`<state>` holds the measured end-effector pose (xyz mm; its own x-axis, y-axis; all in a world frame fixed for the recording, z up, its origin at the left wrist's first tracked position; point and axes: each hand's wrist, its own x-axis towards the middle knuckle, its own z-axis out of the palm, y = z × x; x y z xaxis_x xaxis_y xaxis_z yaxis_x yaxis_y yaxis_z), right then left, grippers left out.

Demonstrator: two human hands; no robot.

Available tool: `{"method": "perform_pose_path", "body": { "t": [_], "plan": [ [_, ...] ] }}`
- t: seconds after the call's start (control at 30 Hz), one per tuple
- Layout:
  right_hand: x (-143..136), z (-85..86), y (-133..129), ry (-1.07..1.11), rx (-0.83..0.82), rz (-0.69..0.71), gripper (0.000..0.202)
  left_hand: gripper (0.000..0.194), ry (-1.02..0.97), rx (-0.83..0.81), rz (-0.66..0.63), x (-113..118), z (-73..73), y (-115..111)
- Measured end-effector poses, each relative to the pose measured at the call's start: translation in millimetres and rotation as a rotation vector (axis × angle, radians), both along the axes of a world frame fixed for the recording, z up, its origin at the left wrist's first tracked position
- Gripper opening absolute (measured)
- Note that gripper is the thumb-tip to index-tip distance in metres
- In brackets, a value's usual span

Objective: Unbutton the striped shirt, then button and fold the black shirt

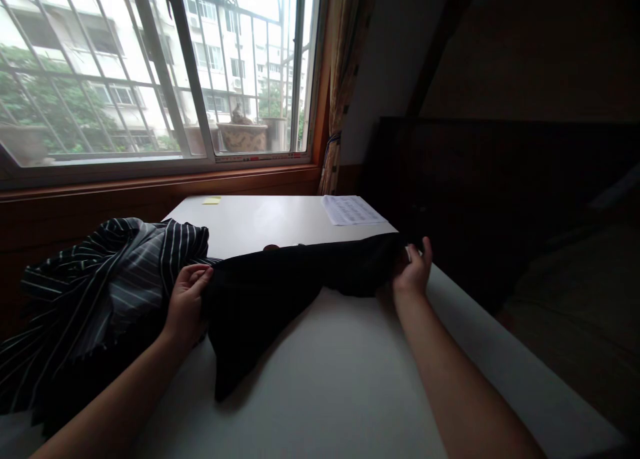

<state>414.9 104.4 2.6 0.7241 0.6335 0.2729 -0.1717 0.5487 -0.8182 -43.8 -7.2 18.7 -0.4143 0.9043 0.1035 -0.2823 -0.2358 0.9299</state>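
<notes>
At the left, a rumpled heap of striped fabric (137, 265) in black, grey and white runs out of view. Beside it, the person's left hand (186, 300) pinches the left end of a black cloth (280, 285). Plain and dark, the cloth spans the space above the white table (320, 379), its upper edge nearly straight, its left part hanging to a pointed corner. The right hand (413, 273) grasps its other end, one finger raised. Whether the low corner touches the tabletop cannot be told; folds vanish in the black, a brown object (271, 247) is mostly covered, and some right fingers are hidden.
</notes>
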Motion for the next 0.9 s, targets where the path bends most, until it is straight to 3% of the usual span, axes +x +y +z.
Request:
{"method": "perform_pose_path", "body": {
  "t": [0.07,0.17,0.37,0.5,0.7,0.9],
  "plan": [
    [0.3,1.3,-0.2,-0.057,-0.009,0.067,0.078,0.041,-0.025,-0.021,-0.08,2.3,2.9,-2.5],
    [-6.8,-4.3,1.1,-0.309,-0.166,0.136,0.077,0.04,-0.057,-0.053,-0.16,2.1,5.4,-5.9],
    [-13.4,-31.0,7.7,-0.536,-0.482,0.071,0.077,0.036,-0.086,-0.179,-0.498,-0.3,6.0,-8.2],
    [-14.2,-33.9,6.7,-0.634,-0.607,0.096,0.06,0.037,-0.046,-0.214,-0.534,3.6,7.0,-8.7],
    [-37.5,-17.0,-6.5,-0.679,-0.496,0.118,0.049,0.038,0.094,-0.247,-0.424,2.6,3.6,-6.1],
    [-54.6,0.5,-15.7,-0.569,-0.316,0.164,0.054,0.036,0.102,-0.256,-0.642,15.2,7.1,-13.5]
  ]
}}
